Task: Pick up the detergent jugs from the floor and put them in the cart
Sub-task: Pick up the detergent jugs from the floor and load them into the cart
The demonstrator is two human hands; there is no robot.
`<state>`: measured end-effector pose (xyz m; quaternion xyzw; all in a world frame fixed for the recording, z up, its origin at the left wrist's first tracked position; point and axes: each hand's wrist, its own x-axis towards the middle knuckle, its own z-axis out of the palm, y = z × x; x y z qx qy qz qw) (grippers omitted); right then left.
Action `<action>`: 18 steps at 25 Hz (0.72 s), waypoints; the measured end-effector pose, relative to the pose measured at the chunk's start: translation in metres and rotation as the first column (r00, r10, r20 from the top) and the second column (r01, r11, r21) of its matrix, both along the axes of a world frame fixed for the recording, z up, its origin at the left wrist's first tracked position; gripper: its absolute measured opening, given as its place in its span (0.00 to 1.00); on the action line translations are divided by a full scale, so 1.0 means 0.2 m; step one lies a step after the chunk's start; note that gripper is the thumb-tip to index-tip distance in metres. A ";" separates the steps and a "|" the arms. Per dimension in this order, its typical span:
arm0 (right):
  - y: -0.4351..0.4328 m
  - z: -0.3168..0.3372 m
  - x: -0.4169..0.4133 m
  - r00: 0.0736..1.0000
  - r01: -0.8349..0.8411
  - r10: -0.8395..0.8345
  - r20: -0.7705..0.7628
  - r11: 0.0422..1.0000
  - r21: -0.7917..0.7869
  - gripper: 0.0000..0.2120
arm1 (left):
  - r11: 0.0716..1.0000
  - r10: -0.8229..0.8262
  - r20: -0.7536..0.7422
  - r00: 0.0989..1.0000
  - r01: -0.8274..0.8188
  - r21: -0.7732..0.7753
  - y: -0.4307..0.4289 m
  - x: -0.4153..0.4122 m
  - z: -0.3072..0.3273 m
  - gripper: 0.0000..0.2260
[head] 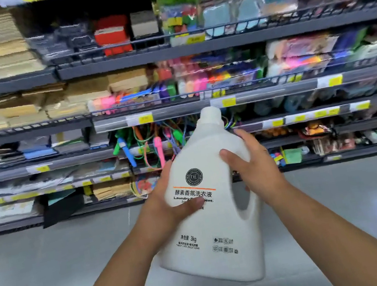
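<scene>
I hold one white detergent jug (207,204) in both hands, lifted clear of the grey floor (53,265) and raised in front of my chest. The jug stands nearly upright, tilted slightly with its cap (210,114) toward the shelves (133,149). The cap appears to be on.

My left hand (170,203) is closed around the left flank of the jug, thumb lying across the printed label. My right hand (251,164) wraps the upper right shoulder, above the moulded handle opening; the fingers are spread over the top of that handle rather than threaded through it. Both hands are loaded, neither is free.

The cart is not in view. No other jug is in view either, so I cannot say how many remain on the floor. I judge the step in hand to be the carry from floor to cart.

Recommendations for the carry:
- The label reads 3kg, so I expect real weight. A palm under the base or fingers through the handle would be more secure than the present side squeeze on smooth plastic.
- Keep the jug upright and the cap uppermost.
- Turn the body toward the cart before lowering, as the shelves ahead are crowded with hanging goods close to the cap.
- Lower the base in first and release only once it rests.
</scene>
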<state>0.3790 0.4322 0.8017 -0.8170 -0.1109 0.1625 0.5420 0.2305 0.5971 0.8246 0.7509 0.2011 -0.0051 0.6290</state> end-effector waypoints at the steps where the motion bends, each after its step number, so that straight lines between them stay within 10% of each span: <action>1: -0.14 0.01 0.07 0.998 0.060 -0.060 -0.006 0.998 -0.002 0.33 | 0.998 -0.059 -0.008 0.998 0.059 0.007 -0.08 0.13 0.01 0.35; 9: -1.05 0.07 0.50 0.866 0.500 -0.499 0.026 0.866 -0.013 0.24 | 0.886 -0.458 -0.035 0.888 0.454 -0.095 -0.75 1.02 -0.02 0.42; 18: -1.85 0.19 0.76 0.441 0.897 -0.897 0.031 0.441 0.000 0.32 | 0.443 -0.886 0.087 0.456 0.886 -0.135 -1.65 1.93 0.06 0.35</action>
